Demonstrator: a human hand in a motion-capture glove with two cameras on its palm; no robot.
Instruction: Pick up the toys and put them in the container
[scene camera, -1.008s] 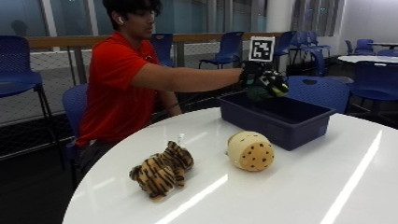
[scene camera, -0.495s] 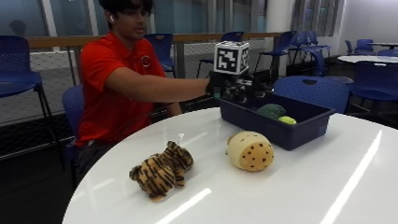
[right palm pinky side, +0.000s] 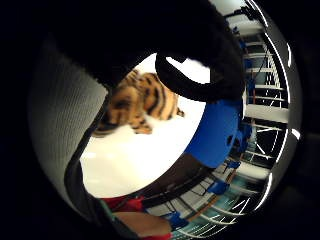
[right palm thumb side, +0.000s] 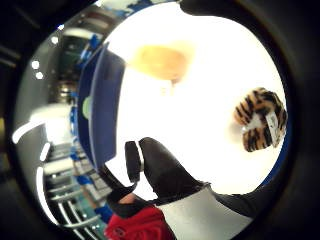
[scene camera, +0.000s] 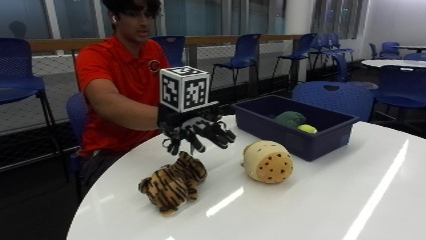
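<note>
the gloved right hand (scene camera: 196, 132) is seen above the tiger toy (scene camera: 173, 182) on the white surface (scene camera: 319, 200), its grip spread and holding nothing. at the tiger's 3 o'clock lies the spotted round toy (scene camera: 267, 161); a green toy (scene camera: 291, 119) sits in the blue container (scene camera: 293, 125).

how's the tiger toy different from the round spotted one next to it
The tiger toy is striped orange and black; the round spotted toy is pale yellow with brown dots. The tiger toy is long and lies stretched out, while the spotted toy is a compact ball. The gloved right hand hovers above the tiger toy, not the spotted toy. Both lie on the white table, outside the blue container.
</note>
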